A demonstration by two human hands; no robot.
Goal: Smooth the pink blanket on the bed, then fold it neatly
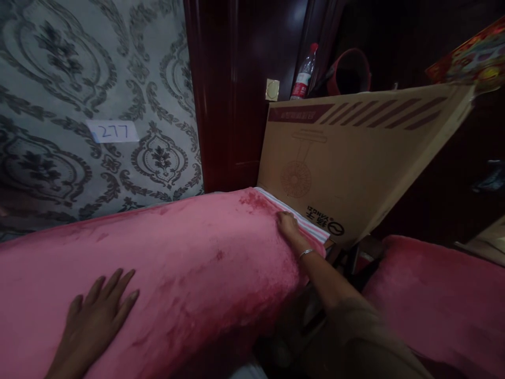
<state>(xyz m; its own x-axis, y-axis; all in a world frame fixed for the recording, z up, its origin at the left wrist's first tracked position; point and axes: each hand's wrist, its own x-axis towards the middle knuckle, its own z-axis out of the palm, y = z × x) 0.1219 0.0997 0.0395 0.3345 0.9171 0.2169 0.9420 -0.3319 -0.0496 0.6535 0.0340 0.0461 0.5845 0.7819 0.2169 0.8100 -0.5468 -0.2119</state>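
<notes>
A pink plush cover [189, 226] lies over a long surface and hangs down its near side, with darker brushed patches in its pile. My left hand [97, 310] rests flat on it at the lower left, fingers spread. At the far right end, my right hand [289, 225], with a bracelet on its wrist, has its fingers curled down on the cover close to its edge; the fingertips are partly hidden. Just beyond that hand, a strip of striped cloth [311, 226] in white, pink and grey shows from under the cover.
A large cardboard box [315, 152] stands behind the right end, with a red-capped plastic bottle [303, 76] above its left corner. A second pink plush surface [437, 295] is at right. Patterned wallpaper [158, 121] with a "277" label [113, 131] and a dark red door [224, 95] back the cover.
</notes>
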